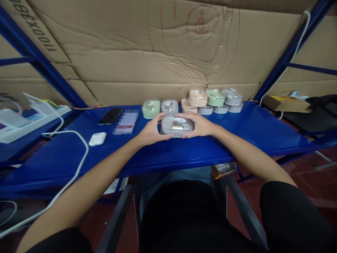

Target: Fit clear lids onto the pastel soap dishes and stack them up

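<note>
A grey plastic box (177, 126) with a clear lid, a round sticker and a small metallic-looking bar on top is held between my two hands over the blue table. My left hand (155, 130) wraps its left end, thumb along the near side. Around the right end curls my right hand (198, 125), its thumb also at the front. Just behind stand a green box (151, 109) and another grey box (170, 106) of the same kind. To their right, several peach, green and grey boxes (216, 101) sit in two layers.
On the left of the blue table (137, 154) lie a dark phone (110, 116), a second phone (127, 121) and a white earbud case (97, 139). A white cable (84, 154) crosses the left edge. Cardboard (118, 42) walls the back; an open carton (288, 103) stands far right.
</note>
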A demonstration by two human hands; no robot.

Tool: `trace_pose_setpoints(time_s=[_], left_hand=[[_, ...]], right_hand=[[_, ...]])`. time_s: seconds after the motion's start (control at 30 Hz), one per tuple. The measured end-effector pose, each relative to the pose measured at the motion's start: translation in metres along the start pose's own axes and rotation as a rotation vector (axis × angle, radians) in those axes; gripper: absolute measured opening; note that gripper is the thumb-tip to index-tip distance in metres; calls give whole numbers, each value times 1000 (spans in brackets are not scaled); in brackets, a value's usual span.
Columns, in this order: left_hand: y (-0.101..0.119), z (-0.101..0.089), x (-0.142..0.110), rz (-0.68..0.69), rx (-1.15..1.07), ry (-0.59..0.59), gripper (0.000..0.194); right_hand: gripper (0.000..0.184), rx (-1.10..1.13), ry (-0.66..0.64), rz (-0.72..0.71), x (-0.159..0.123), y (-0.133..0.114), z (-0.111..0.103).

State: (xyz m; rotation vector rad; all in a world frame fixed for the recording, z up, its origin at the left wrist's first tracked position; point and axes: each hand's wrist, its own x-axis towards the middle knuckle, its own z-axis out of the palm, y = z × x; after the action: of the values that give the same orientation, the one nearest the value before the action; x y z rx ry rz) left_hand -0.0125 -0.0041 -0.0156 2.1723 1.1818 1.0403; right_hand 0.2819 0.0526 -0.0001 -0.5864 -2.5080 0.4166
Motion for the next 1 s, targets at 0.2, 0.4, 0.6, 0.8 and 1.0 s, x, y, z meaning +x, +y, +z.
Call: trace_pose_setpoints(time_s=[0.2, 0.4, 0.6, 0.8, 1.0], left_hand=[[-13, 1, 5, 90, -61, 237, 80], [-15, 8, 5, 63, -25, 226, 68], [-13, 9, 3, 65, -4, 197, 63], [-13, 7, 3, 47, 24, 175, 61], [-12, 8, 3, 47, 41, 177, 59]], right_hand=[[97, -388, 370, 242, -10, 7, -72], [83, -632, 893, 766, -28, 88, -136], [85, -728, 866, 1067, -21, 107, -127], [88, -735, 823, 1038, -19, 100, -123], [84, -785, 840, 768, -11, 64, -110]])
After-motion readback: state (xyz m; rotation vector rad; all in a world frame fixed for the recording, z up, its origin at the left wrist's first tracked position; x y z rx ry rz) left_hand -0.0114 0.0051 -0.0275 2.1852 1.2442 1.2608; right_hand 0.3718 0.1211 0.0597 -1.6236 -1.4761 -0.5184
